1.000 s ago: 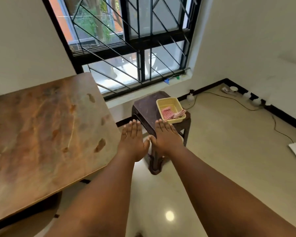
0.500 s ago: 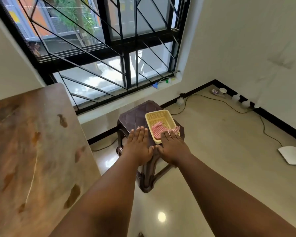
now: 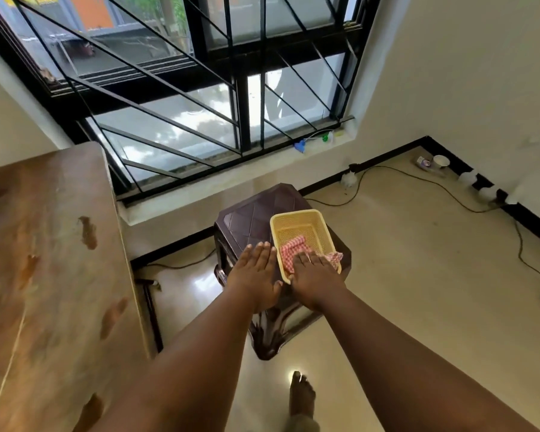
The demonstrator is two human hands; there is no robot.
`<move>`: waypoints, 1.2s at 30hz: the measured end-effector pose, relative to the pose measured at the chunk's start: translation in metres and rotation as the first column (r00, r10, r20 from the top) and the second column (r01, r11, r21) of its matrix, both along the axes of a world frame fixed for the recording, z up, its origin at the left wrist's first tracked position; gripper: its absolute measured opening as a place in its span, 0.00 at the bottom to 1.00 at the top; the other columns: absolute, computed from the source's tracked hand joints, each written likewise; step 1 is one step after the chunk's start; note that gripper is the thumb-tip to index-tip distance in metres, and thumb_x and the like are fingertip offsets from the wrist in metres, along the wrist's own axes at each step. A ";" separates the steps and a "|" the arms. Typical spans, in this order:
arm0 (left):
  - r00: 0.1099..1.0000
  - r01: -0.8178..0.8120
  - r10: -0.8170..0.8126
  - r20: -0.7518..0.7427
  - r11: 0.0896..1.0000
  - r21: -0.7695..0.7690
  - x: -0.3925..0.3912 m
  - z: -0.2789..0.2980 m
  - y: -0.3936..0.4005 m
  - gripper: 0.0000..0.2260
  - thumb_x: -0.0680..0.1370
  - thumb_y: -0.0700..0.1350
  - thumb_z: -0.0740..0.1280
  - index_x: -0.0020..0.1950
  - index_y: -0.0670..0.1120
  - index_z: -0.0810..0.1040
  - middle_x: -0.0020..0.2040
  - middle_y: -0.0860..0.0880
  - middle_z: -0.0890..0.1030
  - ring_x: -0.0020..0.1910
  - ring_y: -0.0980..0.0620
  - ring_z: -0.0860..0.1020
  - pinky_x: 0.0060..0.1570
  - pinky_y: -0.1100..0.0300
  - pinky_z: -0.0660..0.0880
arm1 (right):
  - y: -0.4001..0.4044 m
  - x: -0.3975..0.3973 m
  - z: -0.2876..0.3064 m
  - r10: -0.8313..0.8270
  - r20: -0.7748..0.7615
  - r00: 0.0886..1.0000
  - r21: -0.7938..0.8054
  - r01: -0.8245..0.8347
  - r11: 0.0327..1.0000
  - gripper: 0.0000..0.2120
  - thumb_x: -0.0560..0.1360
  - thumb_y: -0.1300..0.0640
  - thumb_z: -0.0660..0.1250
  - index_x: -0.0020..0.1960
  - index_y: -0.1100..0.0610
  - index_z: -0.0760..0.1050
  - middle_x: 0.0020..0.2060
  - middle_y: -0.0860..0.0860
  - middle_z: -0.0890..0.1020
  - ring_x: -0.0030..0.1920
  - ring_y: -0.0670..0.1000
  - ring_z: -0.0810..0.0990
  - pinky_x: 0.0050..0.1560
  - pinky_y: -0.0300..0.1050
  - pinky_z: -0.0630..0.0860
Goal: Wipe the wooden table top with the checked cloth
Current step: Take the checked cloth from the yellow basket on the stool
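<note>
The red-and-white checked cloth [image 3: 290,251] lies crumpled in a yellow plastic basket [image 3: 296,217] on a dark brown plastic stool [image 3: 250,216]. My right hand [image 3: 315,275] is stretched flat over the basket's near edge, its fingers above the cloth; whether they touch it I cannot tell. My left hand [image 3: 254,275] hovers flat beside it, over the stool just left of the basket. The wooden table top [image 3: 44,275], stained with dark patches, fills the left side.
A barred window [image 3: 200,88] with a low sill stands behind the stool. Black cables [image 3: 418,179] run along the floor by the right wall, with small white objects near the skirting. My bare foot [image 3: 301,397] stands on the shiny floor.
I have stepped closer to the stool; both flat hands moved forward, and the right one now reaches over the basket and cloth. The table has slid further left in view.
</note>
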State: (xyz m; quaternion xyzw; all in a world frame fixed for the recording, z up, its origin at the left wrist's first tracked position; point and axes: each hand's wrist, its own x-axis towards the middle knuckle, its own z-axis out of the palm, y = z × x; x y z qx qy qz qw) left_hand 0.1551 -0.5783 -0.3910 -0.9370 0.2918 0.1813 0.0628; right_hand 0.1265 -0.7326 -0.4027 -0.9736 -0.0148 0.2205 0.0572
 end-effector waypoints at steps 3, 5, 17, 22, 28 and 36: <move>1.000 -0.026 0.026 -0.008 1.000 0.000 0.015 -0.007 -0.013 0.32 0.81 0.58 0.45 0.78 0.43 0.37 0.78 0.43 0.39 0.77 0.47 0.36 0.71 0.51 0.31 | -0.015 0.016 -0.008 0.055 -0.033 0.998 0.006 -0.055 0.998 0.27 0.81 0.50 0.45 0.76 0.59 0.46 0.77 0.56 0.52 0.76 0.56 0.48 0.74 0.53 0.44; 0.999 -0.034 0.034 -0.012 0.999 0.002 0.023 -0.012 -0.025 0.32 0.81 0.59 0.45 0.78 0.43 0.38 0.79 0.43 0.39 0.77 0.47 0.36 0.69 0.52 0.29 | -0.026 0.024 -0.012 0.085 -0.060 0.995 0.015 -0.085 0.996 0.27 0.81 0.50 0.46 0.76 0.59 0.47 0.77 0.56 0.52 0.76 0.56 0.47 0.74 0.54 0.45; 0.994 -0.052 0.059 -0.094 0.996 0.077 0.033 -0.047 -0.057 0.32 0.81 0.59 0.45 0.78 0.43 0.38 0.79 0.43 0.41 0.77 0.46 0.37 0.70 0.51 0.29 | -0.043 0.049 -0.037 0.195 -0.135 0.972 -0.066 -0.205 0.977 0.28 0.77 0.54 0.60 0.74 0.60 0.56 0.73 0.58 0.62 0.74 0.59 0.57 0.73 0.54 0.53; 0.994 -0.023 0.029 -0.104 0.998 0.061 0.034 -0.063 -0.060 0.31 0.82 0.58 0.44 0.78 0.43 0.38 0.79 0.43 0.40 0.77 0.46 0.37 0.70 0.51 0.29 | -0.038 0.059 -0.049 0.183 -0.139 0.973 -0.079 -0.195 0.978 0.25 0.78 0.55 0.60 0.72 0.60 0.59 0.71 0.58 0.65 0.72 0.59 0.60 0.71 0.55 0.57; 0.994 0.027 -0.018 -0.104 0.996 0.089 0.048 -0.077 -0.054 0.32 0.81 0.59 0.45 0.78 0.43 0.38 0.79 0.43 0.41 0.77 0.45 0.37 0.69 0.51 0.28 | -0.039 0.072 -0.057 0.187 -0.152 0.971 -0.130 -0.207 0.970 0.20 0.78 0.55 0.61 0.68 0.58 0.66 0.66 0.57 0.72 0.69 0.58 0.65 0.65 0.55 0.64; 0.996 0.053 -0.047 -0.075 0.996 0.078 0.072 -0.091 -0.055 0.32 0.81 0.59 0.44 0.78 0.44 0.39 0.79 0.43 0.40 0.77 0.45 0.37 0.70 0.48 0.29 | -0.037 0.077 -0.074 0.108 -0.236 0.966 -0.083 -0.130 0.988 0.25 0.76 0.52 0.64 0.71 0.52 0.62 0.65 0.54 0.73 0.61 0.60 0.74 0.57 0.55 0.73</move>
